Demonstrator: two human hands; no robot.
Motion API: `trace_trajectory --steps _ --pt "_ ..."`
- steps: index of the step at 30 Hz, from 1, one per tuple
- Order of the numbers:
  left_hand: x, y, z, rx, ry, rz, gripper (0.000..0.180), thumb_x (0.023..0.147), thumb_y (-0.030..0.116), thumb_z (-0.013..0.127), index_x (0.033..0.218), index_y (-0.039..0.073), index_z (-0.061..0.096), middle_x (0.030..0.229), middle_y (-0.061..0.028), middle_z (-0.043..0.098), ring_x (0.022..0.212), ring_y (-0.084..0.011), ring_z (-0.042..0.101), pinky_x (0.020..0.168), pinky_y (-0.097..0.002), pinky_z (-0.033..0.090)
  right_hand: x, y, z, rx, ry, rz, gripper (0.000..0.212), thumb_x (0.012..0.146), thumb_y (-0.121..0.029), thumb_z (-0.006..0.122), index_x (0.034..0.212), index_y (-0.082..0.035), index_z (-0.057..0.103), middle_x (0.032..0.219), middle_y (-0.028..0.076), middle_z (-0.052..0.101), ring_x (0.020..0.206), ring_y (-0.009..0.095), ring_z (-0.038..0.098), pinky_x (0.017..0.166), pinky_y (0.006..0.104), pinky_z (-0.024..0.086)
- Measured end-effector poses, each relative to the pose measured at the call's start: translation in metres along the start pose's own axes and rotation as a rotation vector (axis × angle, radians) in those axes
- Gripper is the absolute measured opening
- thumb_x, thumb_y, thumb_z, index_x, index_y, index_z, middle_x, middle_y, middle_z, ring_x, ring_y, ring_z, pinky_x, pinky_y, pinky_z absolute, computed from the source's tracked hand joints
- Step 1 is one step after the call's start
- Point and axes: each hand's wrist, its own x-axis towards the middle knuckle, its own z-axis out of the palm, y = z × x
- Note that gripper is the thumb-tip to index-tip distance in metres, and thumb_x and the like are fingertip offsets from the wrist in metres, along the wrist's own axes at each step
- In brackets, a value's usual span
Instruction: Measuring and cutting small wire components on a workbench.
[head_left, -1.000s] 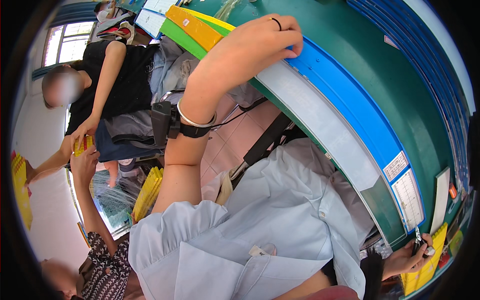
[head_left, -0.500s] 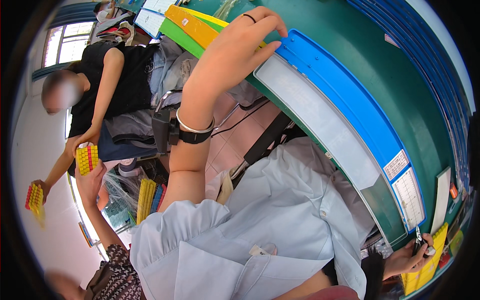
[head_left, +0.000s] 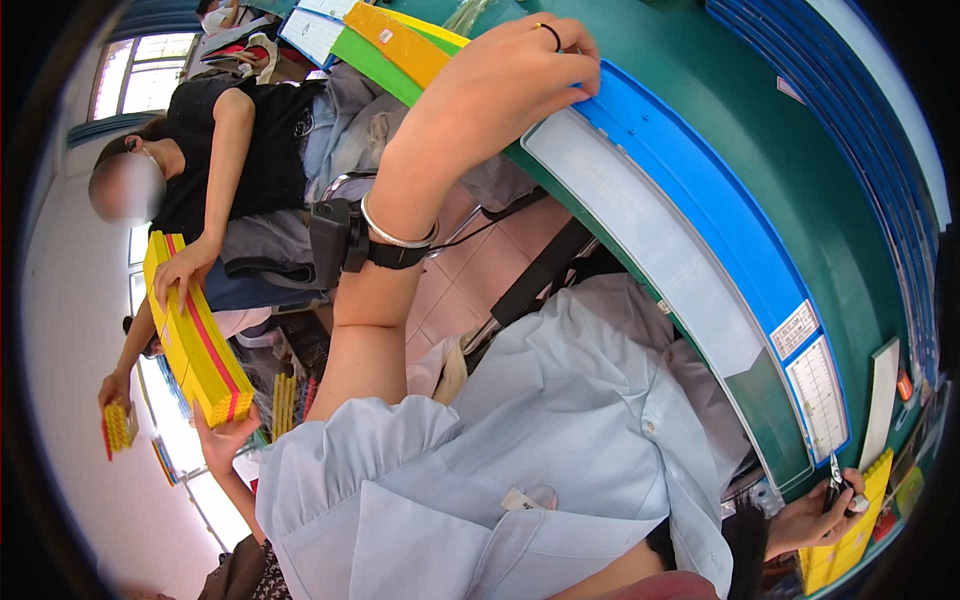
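A long blue plastic panel point(head_left: 700, 190) lies along the edge of the green table, with a white label and a ruled card at its near right end. Beside it on the table's edge side runs a long white translucent strip point(head_left: 640, 215). My left hand point(head_left: 510, 85) is at the panel's far left end, its thumb and fingers pinched on the corner. At the opposite end my right hand point(head_left: 815, 520) grips small pliers point(head_left: 836, 480) with dark handles, their metal tips at the panel's lower corner. Part of the right hand's grip is hidden by the handles.
Orange and green panels point(head_left: 400, 50) lie beyond my left hand. Stacked blue panels point(head_left: 850, 120) line the table's right side. A yellow panel point(head_left: 850, 525) is by my right hand. At left, co-workers hold a yellow stack point(head_left: 195, 330) with a red stripe.
My left hand has shifted slightly right along the panel's end, fingers closer together. My right hand and pliers stay put. Co-workers have turned the yellow stack to show its long side.
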Motion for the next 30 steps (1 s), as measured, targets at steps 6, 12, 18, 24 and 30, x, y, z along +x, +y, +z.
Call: trace_trajectory --steps 6,12,18,24,30 --pt "0.010 -0.003 0.000 -0.010 -0.105 0.013 0.010 0.087 0.008 0.071 0.094 0.005 0.066 0.108 -0.0053 0.065 0.099 -0.0279 0.062 0.085 -0.0389 0.051 0.000 -0.002 -0.001 -0.025 -0.040 -0.027 0.018 0.102 -0.007 0.055 0.114 0.007 0.054 0.115 0.014 0.063 0.090 0.014 0.063 0.074 0.0192 0.055" --pt "0.016 0.001 0.001 -0.067 -0.143 0.040 0.010 0.087 0.008 0.071 0.095 0.005 0.065 0.108 -0.0054 0.065 0.098 -0.0280 0.062 0.085 -0.0384 0.051 0.003 -0.007 0.000 -0.001 0.000 0.059 0.018 0.102 -0.007 0.055 0.114 0.007 0.053 0.115 0.014 0.063 0.088 0.014 0.063 0.073 0.0193 0.055" --pt "0.017 0.000 0.002 -0.110 -0.143 0.016 0.011 0.087 0.007 0.072 0.096 0.006 0.066 0.111 -0.0059 0.065 0.103 -0.0270 0.062 0.087 -0.0367 0.051 0.001 -0.007 0.003 -0.036 -0.027 -0.010 0.017 0.102 -0.007 0.054 0.114 0.006 0.053 0.115 0.013 0.063 0.088 0.013 0.063 0.073 0.0189 0.054" --pt "0.025 0.009 -0.005 -0.065 -0.170 0.005 0.009 0.089 0.009 0.070 0.096 0.004 0.066 0.113 -0.0075 0.065 0.105 -0.0275 0.061 0.089 -0.0375 0.050 -0.001 -0.008 -0.006 -0.015 0.017 0.054 0.017 0.102 -0.008 0.055 0.113 0.005 0.053 0.115 0.014 0.063 0.090 0.014 0.062 0.073 0.0190 0.054" --pt "0.011 -0.009 0.004 -0.149 -0.149 0.057 0.011 0.088 0.009 0.070 0.097 0.005 0.064 0.110 -0.0075 0.064 0.106 -0.0297 0.061 0.090 -0.0400 0.050 0.004 0.000 -0.019 0.074 -0.025 0.085 0.017 0.102 -0.008 0.056 0.112 0.005 0.056 0.115 0.014 0.062 0.095 0.018 0.062 0.084 0.0254 0.052"
